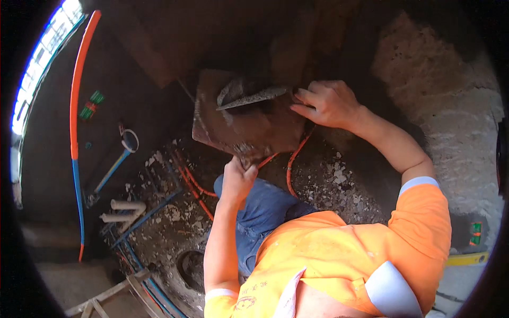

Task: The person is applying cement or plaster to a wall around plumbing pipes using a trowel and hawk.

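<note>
We are seeing left hand (238,179) gripping flat brown rectangular board (265,128) at near edge, apparently supporting it out front; right hand (330,104) pinching grey-caked, long-bladed metal trowel (254,99) over board, presumably steering blade.

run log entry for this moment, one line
left hand: grips board | right hand: holds trowel | trowel: overlaps board in view, contact unclear | debris: scattered below

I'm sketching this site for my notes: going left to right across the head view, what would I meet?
Orange-and-blue pipe, pale pipes, left hand, right hand, yellow bar.
</note>
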{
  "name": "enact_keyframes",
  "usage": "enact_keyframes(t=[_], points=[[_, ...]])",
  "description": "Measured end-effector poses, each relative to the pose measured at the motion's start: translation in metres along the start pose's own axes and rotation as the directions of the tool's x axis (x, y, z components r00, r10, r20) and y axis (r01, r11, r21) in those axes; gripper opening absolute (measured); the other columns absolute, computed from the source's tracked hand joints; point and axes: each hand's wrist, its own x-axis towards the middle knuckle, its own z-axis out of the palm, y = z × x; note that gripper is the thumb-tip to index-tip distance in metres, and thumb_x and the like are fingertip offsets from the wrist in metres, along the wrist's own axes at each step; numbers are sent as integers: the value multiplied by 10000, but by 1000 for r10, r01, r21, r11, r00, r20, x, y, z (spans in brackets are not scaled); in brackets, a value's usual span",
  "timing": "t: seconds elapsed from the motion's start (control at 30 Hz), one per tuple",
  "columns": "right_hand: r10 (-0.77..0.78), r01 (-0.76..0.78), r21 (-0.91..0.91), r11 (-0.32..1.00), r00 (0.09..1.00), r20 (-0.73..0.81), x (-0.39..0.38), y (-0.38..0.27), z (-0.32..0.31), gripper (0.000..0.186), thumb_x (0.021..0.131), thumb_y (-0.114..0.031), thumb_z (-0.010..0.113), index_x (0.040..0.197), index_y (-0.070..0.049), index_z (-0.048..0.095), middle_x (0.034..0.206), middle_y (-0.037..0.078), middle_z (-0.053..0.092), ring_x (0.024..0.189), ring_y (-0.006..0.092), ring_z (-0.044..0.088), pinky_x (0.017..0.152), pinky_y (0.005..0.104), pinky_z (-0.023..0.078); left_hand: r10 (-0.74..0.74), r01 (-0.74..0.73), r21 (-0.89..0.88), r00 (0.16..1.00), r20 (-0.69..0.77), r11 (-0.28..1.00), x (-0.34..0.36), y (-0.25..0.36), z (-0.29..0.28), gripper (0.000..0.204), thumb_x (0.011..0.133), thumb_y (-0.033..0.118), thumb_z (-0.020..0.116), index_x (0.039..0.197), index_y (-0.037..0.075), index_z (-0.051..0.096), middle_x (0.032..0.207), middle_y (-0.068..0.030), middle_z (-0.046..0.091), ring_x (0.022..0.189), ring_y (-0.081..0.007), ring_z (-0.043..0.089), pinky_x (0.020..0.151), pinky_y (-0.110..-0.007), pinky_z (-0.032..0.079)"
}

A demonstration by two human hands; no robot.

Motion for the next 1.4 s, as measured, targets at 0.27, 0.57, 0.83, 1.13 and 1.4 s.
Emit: enact_keyframes(t=[0.27,0.57,0.83,1.13,1.4], points=[[-101,75,-104,992,955,-280,25,111,64,226,745,-310,705,847,-118,644,678,42,582,664,225,611,546,338,496,-274,350,-267,919,282,898,-21,0,82,113,790,62,573,866,30,496,625,-50,517,459,-155,495,427,-306,418],[96,-92,-28,995,966,239,102,163,39,332,812,-404,608,1006,-142,674,901,96,672,831,298,640,720,407,513,-363,378,-468,923,125,799,-2,5,75,111,788,59,562,744,42,462,581,-37,492,412,-141,484,376,-291,401],[161,-161,-4,987,985,67,115,185,-15,372,799,-399,631,1078,-157,675,1027,117,669,891,252,662,799,361,514,-424,388,-553,903,67,738,3,1,68,123,790,57,556,748,53,440,584,-37,475,406,-146,457,376,-293,389],[-67,158,-335,929,961,269,119,143,7,328,863,-454,513,965,-173,648,745,92,628,763,314,621,685,420,501,-407,406,-555,904,130,726,8,5,69,111,801,67,567,788,48,458,618,-38,479,421,-152,458,391,-307,410],[-25,160,-245,956,879,476,157,133,-41,287,858,-363,510,926,-133,668,839,99,665,814,301,632,693,440,485,-380,397,-531,913,148,749,11,0,72,118,792,76,571,771,57,457,599,-36,469,425,-152,462,387,-307,399]])
